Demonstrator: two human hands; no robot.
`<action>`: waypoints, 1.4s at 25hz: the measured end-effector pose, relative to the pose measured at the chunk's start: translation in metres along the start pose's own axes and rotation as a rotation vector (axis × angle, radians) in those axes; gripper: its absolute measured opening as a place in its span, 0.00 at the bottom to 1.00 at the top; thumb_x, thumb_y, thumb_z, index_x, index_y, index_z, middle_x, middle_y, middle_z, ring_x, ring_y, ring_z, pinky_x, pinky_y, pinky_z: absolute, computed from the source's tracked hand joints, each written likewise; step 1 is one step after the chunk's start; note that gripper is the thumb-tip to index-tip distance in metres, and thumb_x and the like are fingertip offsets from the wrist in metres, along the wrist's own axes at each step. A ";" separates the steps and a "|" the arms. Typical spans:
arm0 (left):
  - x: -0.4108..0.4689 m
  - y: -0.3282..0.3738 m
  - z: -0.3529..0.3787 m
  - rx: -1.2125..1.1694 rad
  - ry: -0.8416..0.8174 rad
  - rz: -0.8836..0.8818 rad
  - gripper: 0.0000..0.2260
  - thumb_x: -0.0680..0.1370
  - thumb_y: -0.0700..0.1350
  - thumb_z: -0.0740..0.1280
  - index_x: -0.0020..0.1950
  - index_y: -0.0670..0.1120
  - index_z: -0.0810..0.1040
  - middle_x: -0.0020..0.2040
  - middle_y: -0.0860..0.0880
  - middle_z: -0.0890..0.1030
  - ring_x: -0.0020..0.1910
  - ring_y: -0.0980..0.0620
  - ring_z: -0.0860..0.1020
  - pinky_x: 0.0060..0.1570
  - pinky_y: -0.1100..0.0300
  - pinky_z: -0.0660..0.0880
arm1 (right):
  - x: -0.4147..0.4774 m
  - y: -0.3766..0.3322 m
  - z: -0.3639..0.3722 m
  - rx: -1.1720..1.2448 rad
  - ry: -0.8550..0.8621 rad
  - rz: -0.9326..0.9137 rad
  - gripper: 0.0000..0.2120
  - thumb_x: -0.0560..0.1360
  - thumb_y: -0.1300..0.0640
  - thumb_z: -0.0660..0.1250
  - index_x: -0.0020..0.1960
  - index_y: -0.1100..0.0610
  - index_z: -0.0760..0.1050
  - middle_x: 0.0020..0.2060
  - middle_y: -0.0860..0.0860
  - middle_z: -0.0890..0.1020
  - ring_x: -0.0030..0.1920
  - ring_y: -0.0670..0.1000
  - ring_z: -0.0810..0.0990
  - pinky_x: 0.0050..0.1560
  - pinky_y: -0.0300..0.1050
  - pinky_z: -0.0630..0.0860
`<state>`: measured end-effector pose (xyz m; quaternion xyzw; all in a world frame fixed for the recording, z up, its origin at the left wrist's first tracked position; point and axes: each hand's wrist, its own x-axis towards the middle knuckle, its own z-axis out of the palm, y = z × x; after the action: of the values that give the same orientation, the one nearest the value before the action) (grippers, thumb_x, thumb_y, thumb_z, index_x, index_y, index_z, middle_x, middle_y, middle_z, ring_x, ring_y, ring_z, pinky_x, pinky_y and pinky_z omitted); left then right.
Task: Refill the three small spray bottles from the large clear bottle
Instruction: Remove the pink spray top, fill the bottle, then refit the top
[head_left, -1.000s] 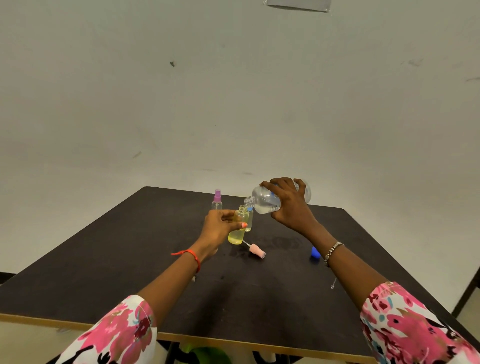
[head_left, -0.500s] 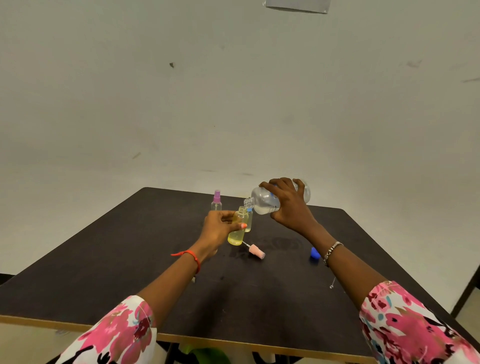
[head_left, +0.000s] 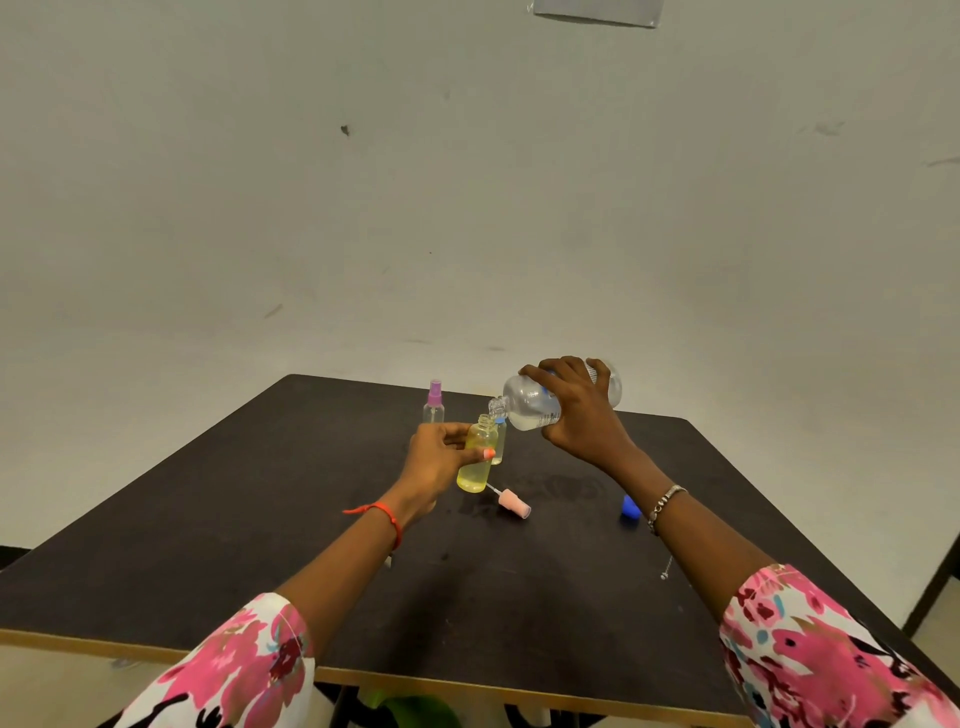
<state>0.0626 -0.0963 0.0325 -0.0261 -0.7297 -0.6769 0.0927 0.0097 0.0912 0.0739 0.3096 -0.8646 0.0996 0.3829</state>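
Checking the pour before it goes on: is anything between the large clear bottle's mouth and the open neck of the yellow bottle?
Nothing visible. The large clear plastic bottle, tilted in the right hand, has its mouth just above the uncapped small yellow spray bottle held by the left hand. Its pink spray cap lies on the table.

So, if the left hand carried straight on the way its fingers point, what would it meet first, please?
Probably the blue-collared spray bottle standing just behind the yellow bottle that the left hand holds; depth is hard to judge in this single view.
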 end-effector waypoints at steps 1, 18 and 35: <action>0.000 0.000 0.000 -0.001 0.000 -0.001 0.20 0.68 0.33 0.72 0.60 0.36 0.76 0.56 0.40 0.80 0.51 0.51 0.78 0.52 0.61 0.74 | 0.000 0.000 0.000 0.000 -0.002 -0.001 0.28 0.61 0.61 0.71 0.61 0.54 0.73 0.54 0.55 0.79 0.58 0.59 0.74 0.63 0.61 0.57; 0.000 -0.004 0.000 -0.008 -0.007 -0.002 0.19 0.68 0.35 0.73 0.59 0.37 0.77 0.56 0.40 0.81 0.52 0.51 0.78 0.50 0.62 0.74 | -0.002 0.000 0.001 -0.009 0.000 -0.008 0.28 0.61 0.62 0.73 0.61 0.53 0.73 0.54 0.54 0.79 0.58 0.59 0.75 0.63 0.61 0.58; -0.003 -0.002 -0.001 -0.019 -0.015 0.012 0.19 0.68 0.34 0.72 0.58 0.37 0.77 0.56 0.40 0.81 0.54 0.48 0.79 0.52 0.60 0.74 | -0.001 -0.001 -0.001 -0.004 -0.009 -0.015 0.29 0.61 0.61 0.73 0.61 0.54 0.73 0.55 0.56 0.78 0.59 0.60 0.74 0.64 0.62 0.58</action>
<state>0.0651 -0.0970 0.0300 -0.0365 -0.7239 -0.6829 0.0911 0.0118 0.0916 0.0736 0.3156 -0.8642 0.0937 0.3804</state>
